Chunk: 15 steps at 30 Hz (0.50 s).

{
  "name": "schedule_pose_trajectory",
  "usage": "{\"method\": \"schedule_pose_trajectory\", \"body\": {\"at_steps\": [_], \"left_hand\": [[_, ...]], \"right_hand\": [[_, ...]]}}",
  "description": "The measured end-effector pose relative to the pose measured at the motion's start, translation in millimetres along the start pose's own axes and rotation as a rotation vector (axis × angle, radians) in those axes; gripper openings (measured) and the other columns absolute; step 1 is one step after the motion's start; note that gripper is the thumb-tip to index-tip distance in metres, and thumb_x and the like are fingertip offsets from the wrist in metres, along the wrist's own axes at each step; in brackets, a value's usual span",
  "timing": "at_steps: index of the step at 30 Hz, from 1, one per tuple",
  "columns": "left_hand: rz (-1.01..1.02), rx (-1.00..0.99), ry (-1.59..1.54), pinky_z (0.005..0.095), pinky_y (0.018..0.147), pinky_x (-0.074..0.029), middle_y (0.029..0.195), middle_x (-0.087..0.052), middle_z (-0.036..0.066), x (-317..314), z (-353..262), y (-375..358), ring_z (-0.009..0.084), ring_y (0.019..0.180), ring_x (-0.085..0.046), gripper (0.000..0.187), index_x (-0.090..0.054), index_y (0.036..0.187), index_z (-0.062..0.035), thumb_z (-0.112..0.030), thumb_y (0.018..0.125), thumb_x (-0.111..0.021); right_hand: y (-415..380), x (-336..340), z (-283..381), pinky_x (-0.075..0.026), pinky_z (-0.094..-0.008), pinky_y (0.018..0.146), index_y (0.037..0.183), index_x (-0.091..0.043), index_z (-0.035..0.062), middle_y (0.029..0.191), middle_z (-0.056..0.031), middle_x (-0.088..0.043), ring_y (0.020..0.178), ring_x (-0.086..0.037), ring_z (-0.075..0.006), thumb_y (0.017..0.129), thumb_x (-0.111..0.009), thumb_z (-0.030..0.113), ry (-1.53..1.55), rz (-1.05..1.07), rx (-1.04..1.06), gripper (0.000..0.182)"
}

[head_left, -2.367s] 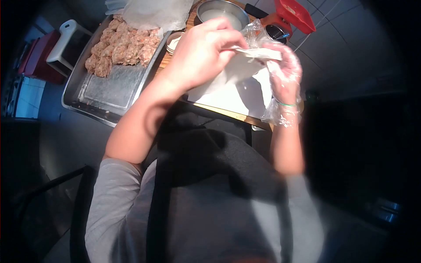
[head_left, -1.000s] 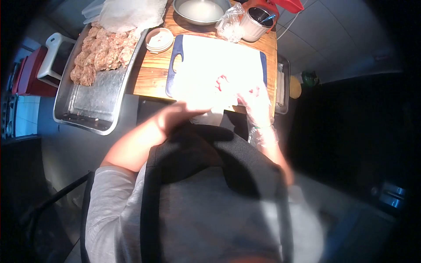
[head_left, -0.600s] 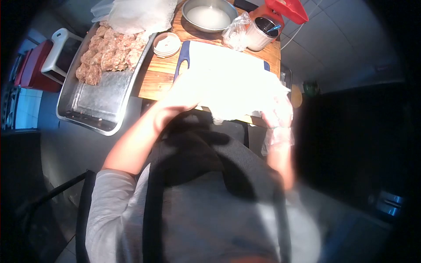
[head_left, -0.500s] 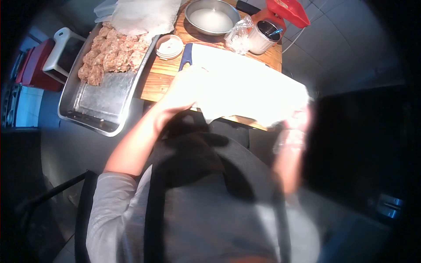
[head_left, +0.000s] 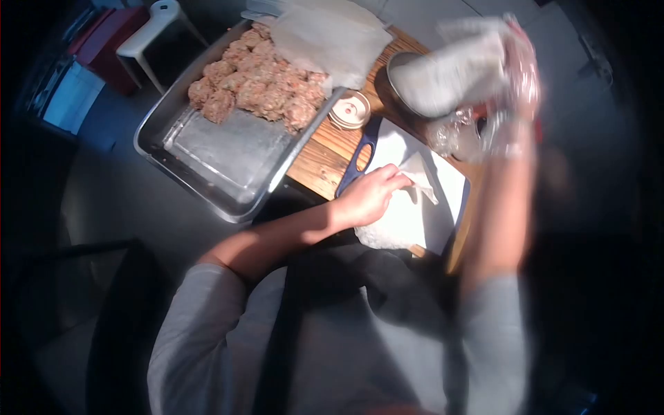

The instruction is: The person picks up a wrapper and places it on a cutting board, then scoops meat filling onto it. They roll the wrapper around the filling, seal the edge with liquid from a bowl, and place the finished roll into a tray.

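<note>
My left hand is closed on a thin white wrapper above the white cutting board with its blue handle. A clear plastic glove covers my right hand, which is blurred by motion. It is raised at the upper right, beside a blurred whitish sheet that hangs over the metal bowl. Whether its fingers grip the sheet is too smeared to tell. Crumpled clear plastic lies below the bowl.
A metal tray at the left holds clumps of raw meat mixture, partly under a translucent sheet. A round lid lies on the wooden table. A white stool stands at the upper left.
My right hand has moved up and away from the board's right side to over the bowl. My left hand now pinches the wrapper. The view has turned, so tray and board appear farther right.
</note>
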<state>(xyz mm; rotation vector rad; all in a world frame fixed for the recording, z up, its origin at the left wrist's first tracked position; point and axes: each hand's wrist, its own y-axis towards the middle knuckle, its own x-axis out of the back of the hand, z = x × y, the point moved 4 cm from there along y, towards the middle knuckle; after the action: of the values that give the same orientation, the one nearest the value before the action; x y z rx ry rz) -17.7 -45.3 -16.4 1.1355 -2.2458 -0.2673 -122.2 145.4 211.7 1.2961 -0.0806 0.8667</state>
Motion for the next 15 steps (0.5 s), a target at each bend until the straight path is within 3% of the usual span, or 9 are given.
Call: {"method": "schedule_pose_trajectory", "body": {"at_steps": [2,7,9,11,14,15], "left_hand": [[0.005,0.011,0.029,0.0431,0.084,-0.050,0.107,-0.056,0.015,1,1,-1,0.0363,0.099,-0.060,0.038,-0.063,0.116,-0.0079,0.005,0.080,-0.058],[0.019,0.001,-0.005,0.0449,0.084,-0.049,0.105,-0.052,0.015,7,-2,0,0.0360,0.098,-0.058,0.037,-0.060,0.117,-0.0025,0.005,0.082,-0.054],[0.036,0.005,-0.011,0.0453,0.082,-0.049,0.103,-0.051,0.015,7,-2,-1,0.0359,0.097,-0.057,0.034,-0.059,0.115,-0.0024,0.004,0.081,-0.055],[0.057,0.019,-0.018,0.0458,0.081,-0.049,0.103,-0.051,0.015,8,-1,-1,0.0361,0.096,-0.057,0.033,-0.059,0.113,-0.0023,0.004,0.081,-0.056],[0.086,0.035,-0.022,0.0464,0.080,-0.049,0.102,-0.050,0.016,9,-2,0,0.0364,0.096,-0.057,0.030,-0.058,0.110,-0.0022,0.003,0.081,-0.056],[0.096,0.040,-0.021,0.0466,0.080,-0.048,0.102,-0.050,0.016,10,-3,-1,0.0365,0.095,-0.057,0.030,-0.058,0.110,-0.0022,0.003,0.081,-0.056]], "right_hand": [[46,-50,-26,-0.045,-0.0353,0.102,0.134,-0.058,0.0086,0.139,-0.0081,-0.055,0.127,-0.052,-0.0262,0.094,-0.061,0.019,-0.152,0.019,0.190,0.041],[75,-205,-67,-0.046,-0.0374,0.104,0.136,-0.057,0.0094,0.148,-0.0101,-0.048,0.133,-0.048,-0.0292,0.093,-0.062,0.020,0.931,0.187,-0.675,0.044],[50,-210,-24,-0.045,-0.0407,0.106,0.139,-0.052,0.0062,0.152,-0.0146,-0.041,0.137,-0.043,-0.0310,0.089,-0.068,0.029,0.338,0.465,-0.554,0.058],[21,-218,-4,-0.044,-0.0415,0.107,0.141,-0.049,0.0026,0.149,-0.0192,-0.044,0.137,-0.044,-0.0333,0.083,-0.075,0.037,-0.087,0.537,-0.408,0.072],[-2,-231,4,-0.050,-0.0390,0.098,0.135,-0.055,0.0016,0.123,-0.0206,-0.066,0.109,-0.066,-0.0368,0.076,-0.080,0.044,-0.358,0.634,-0.053,0.077],[-4,-231,5,-0.050,-0.0385,0.096,0.129,-0.059,0.0002,0.119,-0.0208,-0.067,0.108,-0.066,-0.0365,0.075,-0.081,0.038,-0.323,0.669,-0.075,0.070]]}}
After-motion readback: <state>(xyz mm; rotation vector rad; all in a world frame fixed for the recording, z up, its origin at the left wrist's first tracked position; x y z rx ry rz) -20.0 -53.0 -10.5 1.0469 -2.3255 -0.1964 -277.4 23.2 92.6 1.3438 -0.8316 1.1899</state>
